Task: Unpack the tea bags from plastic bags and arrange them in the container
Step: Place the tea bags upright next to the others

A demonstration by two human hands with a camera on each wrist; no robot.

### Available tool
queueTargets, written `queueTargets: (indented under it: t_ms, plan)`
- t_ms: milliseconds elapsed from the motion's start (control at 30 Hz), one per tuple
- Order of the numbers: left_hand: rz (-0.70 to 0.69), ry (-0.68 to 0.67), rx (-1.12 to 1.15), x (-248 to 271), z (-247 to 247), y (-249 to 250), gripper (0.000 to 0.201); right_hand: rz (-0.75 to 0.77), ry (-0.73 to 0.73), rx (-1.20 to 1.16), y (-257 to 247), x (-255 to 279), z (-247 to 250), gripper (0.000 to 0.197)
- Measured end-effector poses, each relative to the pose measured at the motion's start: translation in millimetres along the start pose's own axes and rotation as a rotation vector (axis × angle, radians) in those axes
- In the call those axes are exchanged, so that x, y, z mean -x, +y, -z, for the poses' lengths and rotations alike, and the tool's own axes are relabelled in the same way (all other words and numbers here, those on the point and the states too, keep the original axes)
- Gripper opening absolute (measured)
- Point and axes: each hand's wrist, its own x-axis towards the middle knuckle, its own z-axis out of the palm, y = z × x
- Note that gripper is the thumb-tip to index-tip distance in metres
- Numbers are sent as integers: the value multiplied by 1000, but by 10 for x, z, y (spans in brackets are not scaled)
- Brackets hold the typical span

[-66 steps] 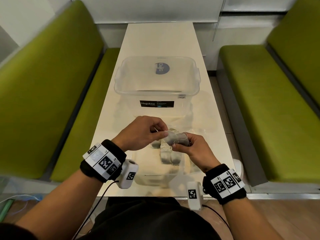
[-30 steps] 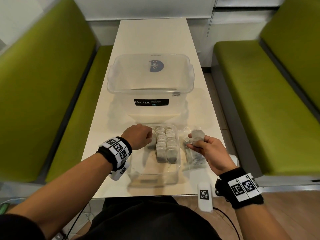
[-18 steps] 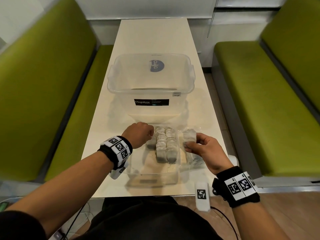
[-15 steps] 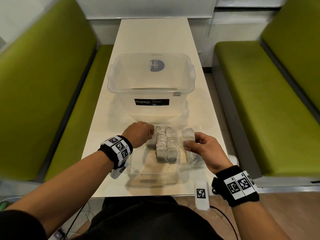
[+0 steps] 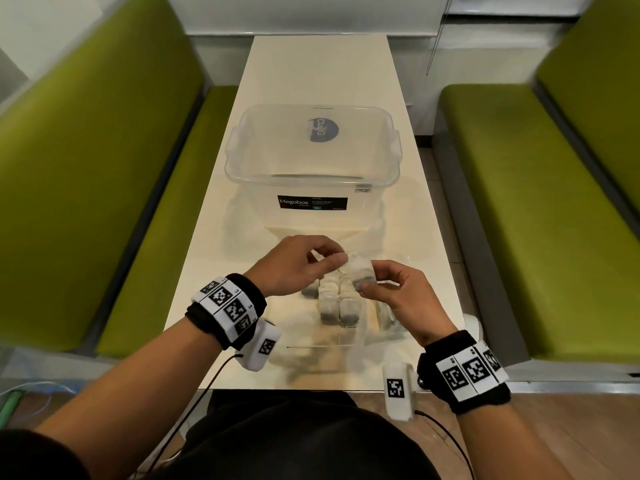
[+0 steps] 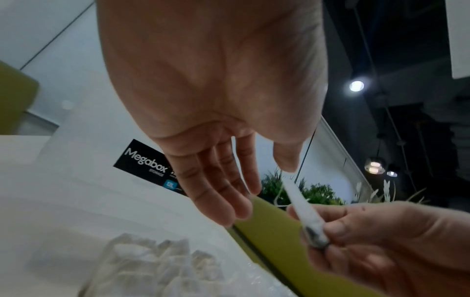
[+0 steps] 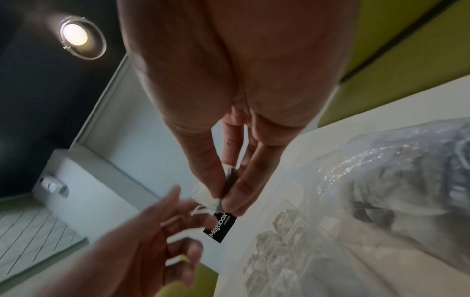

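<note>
My right hand (image 5: 367, 282) pinches the lower end of a white tea bag (image 5: 360, 273) and holds it upright above a small clear container (image 5: 311, 347). The container has rows of tea bags (image 5: 337, 303) in it. My left hand (image 5: 332, 258) reaches in from the left with loosely straight fingers. In the left wrist view its thumb tip (image 6: 284, 164) touches the top edge of the tea bag (image 6: 302, 209), with the other fingers apart from it. In the right wrist view my right hand (image 7: 223, 197) pinches the tea bag (image 7: 206, 198), and a loose string hangs beside it.
A large clear Megabox container (image 5: 391, 150) stands behind the small one, in the middle of the narrow white table (image 5: 311, 64). A crumpled plastic bag (image 5: 389, 317) with more tea bags lies right of the small container. Green benches (image 5: 86, 168) flank the table.
My left hand has left the small container's left side and moved up and right to the tea bag. My right hand has carried the tea bag left, over the container.
</note>
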Motion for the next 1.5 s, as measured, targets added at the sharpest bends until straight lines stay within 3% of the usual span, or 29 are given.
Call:
queueTargets:
  t_ms: [100, 267, 600, 800, 1033, 1200, 1333, 1500]
  plan:
    - [-19, -39, 68, 36, -2, 73, 28, 18, -28, 28, -23, -3, -68, 37]
    - [-49, -21, 58, 60, 70, 157, 17, 60, -64, 28, -64, -10, -141, 43]
    - [-77, -36, -17, 116, 235, 203, 15, 135, -84, 127, -71, 11, -142, 47]
    - [19, 32, -278, 109, 371, -20, 18, 108, 79, 167, 51, 41, 77, 31]
    - [101, -132, -534, 9, 168, -410, 10, 44, 288, 421, 248, 12, 279, 24]
    - [125, -178, -553, -102, -14, -530, 10, -72, 403, 758, 371, -12, 289, 56]
    - [123, -160, -558, -158, -72, -557, 12, -282, 312, 906, 403, -47, 278, 101]
    - [122, -127, -612, -198, -88, -591, 10, -436, 225, 966, 468, -120, 292, 107]
